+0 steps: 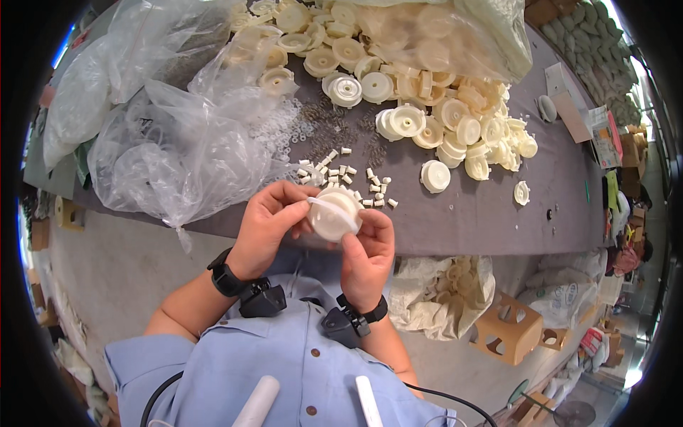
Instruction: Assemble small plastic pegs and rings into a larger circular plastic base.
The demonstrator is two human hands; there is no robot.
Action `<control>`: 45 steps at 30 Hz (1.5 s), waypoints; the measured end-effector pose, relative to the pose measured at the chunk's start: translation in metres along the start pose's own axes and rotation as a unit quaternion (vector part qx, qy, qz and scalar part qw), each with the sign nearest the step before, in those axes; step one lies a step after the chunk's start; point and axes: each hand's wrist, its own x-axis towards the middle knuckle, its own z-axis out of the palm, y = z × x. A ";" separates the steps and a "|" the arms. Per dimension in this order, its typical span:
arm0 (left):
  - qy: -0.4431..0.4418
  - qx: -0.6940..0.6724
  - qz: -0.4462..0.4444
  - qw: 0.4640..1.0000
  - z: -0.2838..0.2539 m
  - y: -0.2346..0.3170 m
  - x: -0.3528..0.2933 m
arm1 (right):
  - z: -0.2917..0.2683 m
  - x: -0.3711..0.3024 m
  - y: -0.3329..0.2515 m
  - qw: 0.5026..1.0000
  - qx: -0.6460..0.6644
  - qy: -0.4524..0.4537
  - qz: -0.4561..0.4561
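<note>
Just over the table's near edge, my two hands hold a round white plastic part [329,226] between them. A thin translucent ring or strip lies across its face; I cannot tell which. My left hand [276,213] pinches the part's left rim with thumb and forefinger. At the right rim, the thumb and fingers of my right hand [370,249] close on it. Small white plastic plugs [346,171] are scattered right behind the part. Farther back are small metal springs [331,132] and a heap of translucent washers [288,124].
Cream round plastic parts [452,112] are heaped across the far table [491,220], partly under a plastic bag [448,35]. Clear bags [153,153] cover the left side. Below the edge stand an open sack of parts [445,295] and a cardboard box [506,329].
</note>
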 end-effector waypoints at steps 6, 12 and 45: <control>-0.013 -0.073 0.001 0.997 0.006 -0.004 -0.007 | 0.004 -0.003 -0.002 0.997 0.075 -0.023 0.029; -0.074 -0.072 -0.039 0.994 0.018 -0.006 -0.007 | 0.005 -0.005 0.006 0.991 0.111 0.054 0.048; 0.001 0.437 0.395 0.808 -0.044 0.077 -0.017 | -0.134 0.110 -0.046 0.651 -0.739 0.135 -0.110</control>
